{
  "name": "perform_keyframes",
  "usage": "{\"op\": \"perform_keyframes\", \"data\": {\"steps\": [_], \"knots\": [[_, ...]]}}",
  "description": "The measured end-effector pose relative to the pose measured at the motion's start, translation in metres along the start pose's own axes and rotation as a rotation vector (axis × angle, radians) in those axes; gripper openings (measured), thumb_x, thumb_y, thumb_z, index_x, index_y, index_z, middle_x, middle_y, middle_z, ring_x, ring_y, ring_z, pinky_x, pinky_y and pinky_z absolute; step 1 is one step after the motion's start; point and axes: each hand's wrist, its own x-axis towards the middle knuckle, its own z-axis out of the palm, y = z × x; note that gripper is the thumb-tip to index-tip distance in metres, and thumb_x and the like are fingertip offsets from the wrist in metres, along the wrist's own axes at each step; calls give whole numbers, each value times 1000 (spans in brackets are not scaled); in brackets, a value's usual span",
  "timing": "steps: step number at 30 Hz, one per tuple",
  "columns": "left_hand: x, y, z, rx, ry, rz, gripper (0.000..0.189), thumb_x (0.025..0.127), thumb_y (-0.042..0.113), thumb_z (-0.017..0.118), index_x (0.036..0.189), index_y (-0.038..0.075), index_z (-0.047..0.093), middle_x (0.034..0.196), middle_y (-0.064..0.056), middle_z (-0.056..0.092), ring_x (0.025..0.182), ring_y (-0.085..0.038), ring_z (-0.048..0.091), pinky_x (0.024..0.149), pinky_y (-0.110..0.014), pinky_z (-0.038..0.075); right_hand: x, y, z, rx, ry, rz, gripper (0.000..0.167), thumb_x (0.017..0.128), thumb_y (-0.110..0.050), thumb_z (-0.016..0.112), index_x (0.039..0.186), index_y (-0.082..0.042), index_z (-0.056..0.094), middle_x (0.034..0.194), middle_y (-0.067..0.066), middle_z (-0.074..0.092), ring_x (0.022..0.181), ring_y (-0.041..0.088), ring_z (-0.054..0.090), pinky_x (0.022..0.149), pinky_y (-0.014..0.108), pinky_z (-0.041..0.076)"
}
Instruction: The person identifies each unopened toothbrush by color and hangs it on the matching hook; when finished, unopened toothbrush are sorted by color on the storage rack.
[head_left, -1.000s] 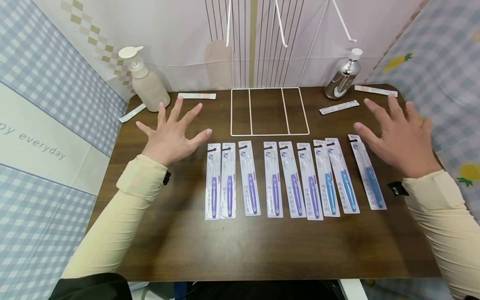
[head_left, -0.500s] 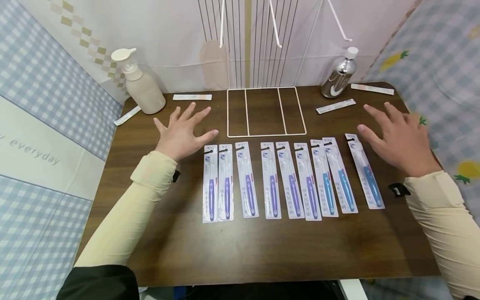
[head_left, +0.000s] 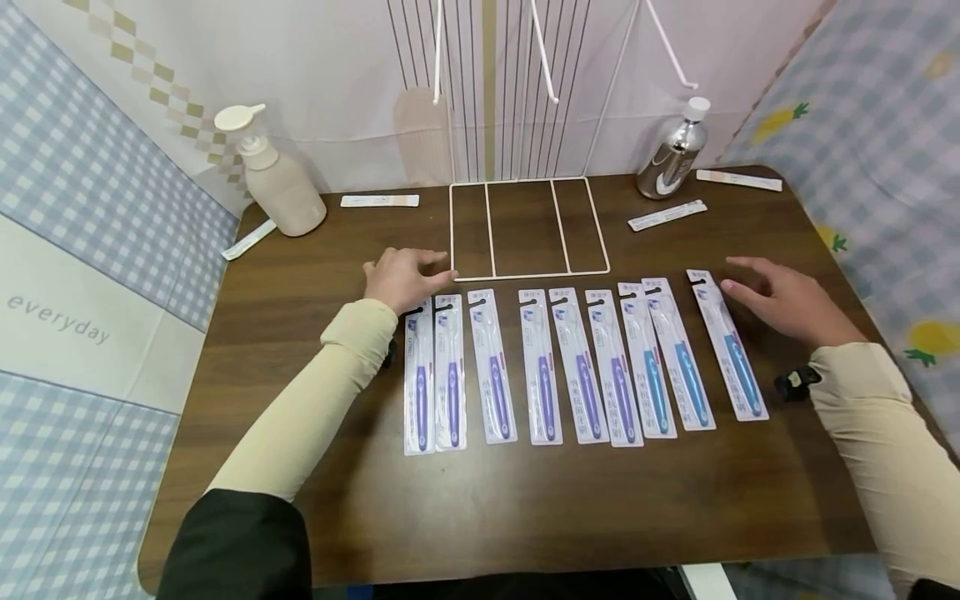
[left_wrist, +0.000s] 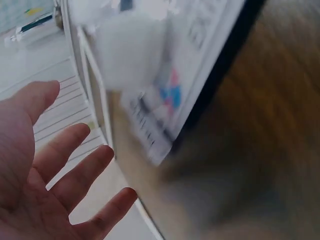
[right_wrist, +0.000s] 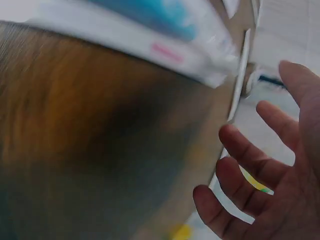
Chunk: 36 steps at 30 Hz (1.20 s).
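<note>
Toothbrushes [head_left: 580,367] lie near both loosely spread hands [head_left: 401,277] [head_left: 798,304]; wire rack [head_left: 491,229] and bottles [head_left: 285,196] [head_left: 671,158] behind.

The checked cloth [head_left: 112,233] reads "everyday"; toothbrush packs [head_left: 579,365] bear Chinese characters.

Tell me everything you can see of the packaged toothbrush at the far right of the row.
The rightmost packaged toothbrush has a white printed backing under what looks like clear plastic, with a blue handle towards the person and a black hook-shaped mark near its far end. It lies flat on the brown table, its far end slanting left, apart from the neighbouring toothbrush pack. The right hand is beside its far end; no contact is visible.
</note>
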Motion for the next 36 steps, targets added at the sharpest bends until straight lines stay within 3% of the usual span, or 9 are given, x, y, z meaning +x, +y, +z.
{"op": "perform_keyframes", "data": {"steps": [5, 10, 15, 26, 32, 36], "knots": [[5, 3, 9, 42, 11, 1, 50, 98, 52, 70, 140, 27, 71, 143, -4, 67, 132, -36, 55, 113, -74, 22, 3, 18, 8, 48, -74, 47, 73, 108, -54, 52, 163, -9, 37, 123, 30, 60, 107, 44, 60, 79, 56, 48], [9, 3, 13, 83, 40, 17, 44, 96, 50, 76, 133, 26, 76, 139, -4, 70, 126, -36, 59, 108, -66, 30, 5, 25, 14, 72, -84, 54, 70, 106, -51, 59, 162, -12, 42, 111, 18, 66, 96, 30, 59, 77, 42, 44], [12, 2, 16, 129, 69, 28, 38, 95, 47, 78, 126, 26, 80, 135, -2, 71, 124, -33, 61, 101, -60, 34, 6, 26, 16, 86, -74, 45, 65, 105, -48, 62, 160, -15, 47, 105, 13, 65, 88, 23, 54, 75, 37, 41], [18, 5, 14, 150, 21, 35, 34, 96, 45, 78, 122, 23, 82, 126, -4, 71, 124, -34, 61, 107, -71, 36, 5, 29, 21, 91, -33, 0, 54, 104, -43, 68, 150, -17, 60, 96, 9, 57, 81, 21, 49, 69, 34, 38], [19, 8, 14, 150, 13, 49, 33, 96, 43, 78, 121, 21, 82, 121, -5, 70, 123, -35, 63, 105, -73, 38, 2, 29, 25, 120, 59, -65, 47, 102, -34, 72, 144, -14, 66, 111, 11, 59, 94, 23, 46, 74, 33, 38], [18, 7, 14, 148, 9, 43, 33, 97, 42, 78, 121, 21, 82, 120, -5, 70, 123, -36, 63, 107, -75, 37, 2, 26, 25, 198, 116, -83, 43, 101, -30, 75, 141, -15, 69, 122, -2, 62, 100, 12, 48, 77, 21, 39]]}}
